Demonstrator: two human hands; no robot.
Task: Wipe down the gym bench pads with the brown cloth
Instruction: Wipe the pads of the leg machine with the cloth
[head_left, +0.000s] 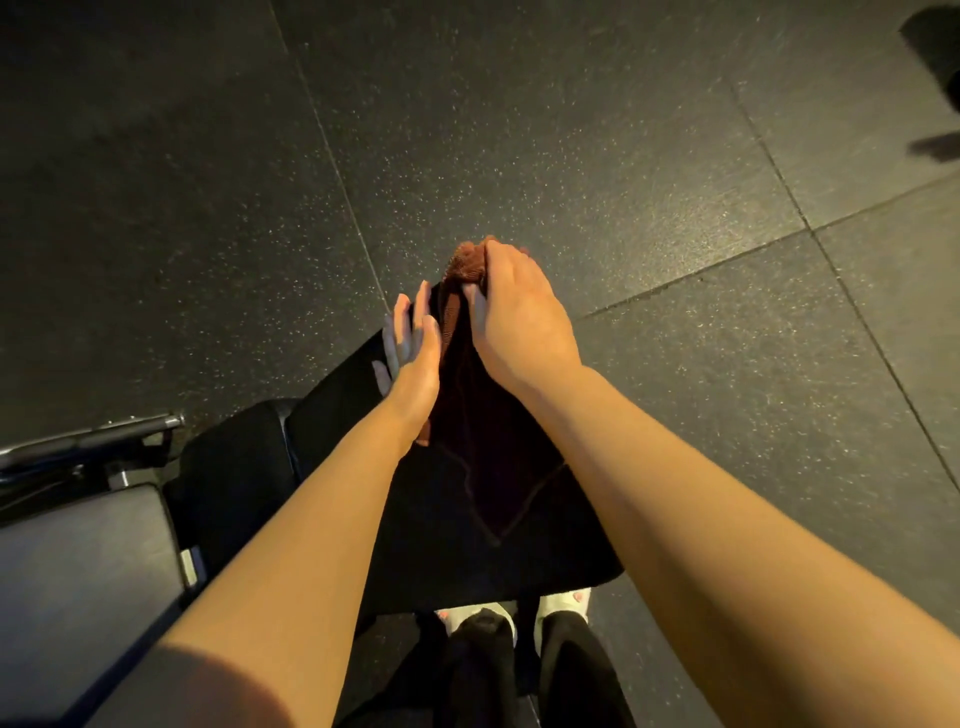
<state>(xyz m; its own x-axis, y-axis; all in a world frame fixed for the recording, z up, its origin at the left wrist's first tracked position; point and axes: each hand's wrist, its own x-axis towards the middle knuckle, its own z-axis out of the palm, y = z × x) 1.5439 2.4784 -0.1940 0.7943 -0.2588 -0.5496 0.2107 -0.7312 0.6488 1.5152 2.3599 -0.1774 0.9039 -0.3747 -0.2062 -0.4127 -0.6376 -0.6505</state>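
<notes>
Black rubber floor (571, 130) fills most of the view. Below it a dark bench pad (363, 415) runs away from the person, with a second pad (78, 571) at lower left. The brown cloth (467, 364) hangs over the far pad, likely being gathered into a handier fold for wiping. The right hand (514, 312) pinches its bunched top; the left hand (410, 343), fingers straight, rests beside it, apparently steadying.
</notes>
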